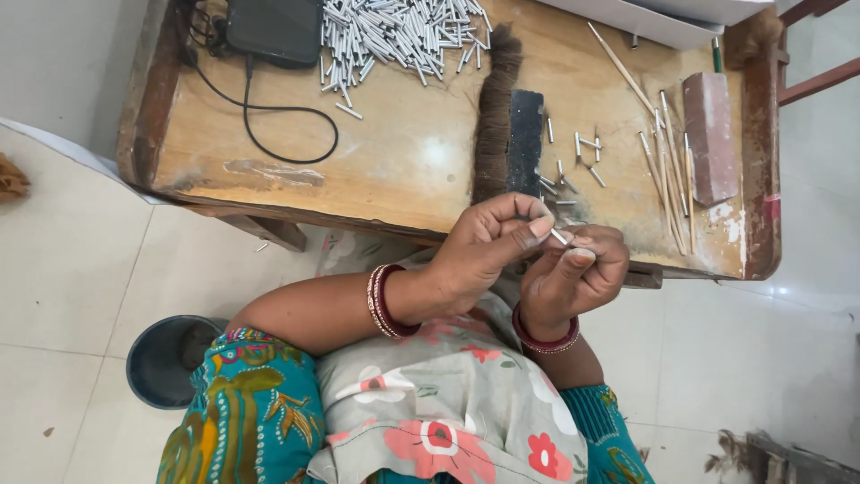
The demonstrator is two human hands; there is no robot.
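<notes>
While pinched between both hands at the table [385, 179] edge, small metal tube [559, 237] slanting ten-to-four; left hand [484, 255] fingers clenched on its upper end, right hand [573, 273] gripping the lower end, equally near. Loose tubes [394, 36] heaped at eleven o'clock.

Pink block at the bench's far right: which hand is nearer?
Right. The right hand sits below and a little left of the pink block. The left hand is further left, under the dark bristle bundle.
</notes>
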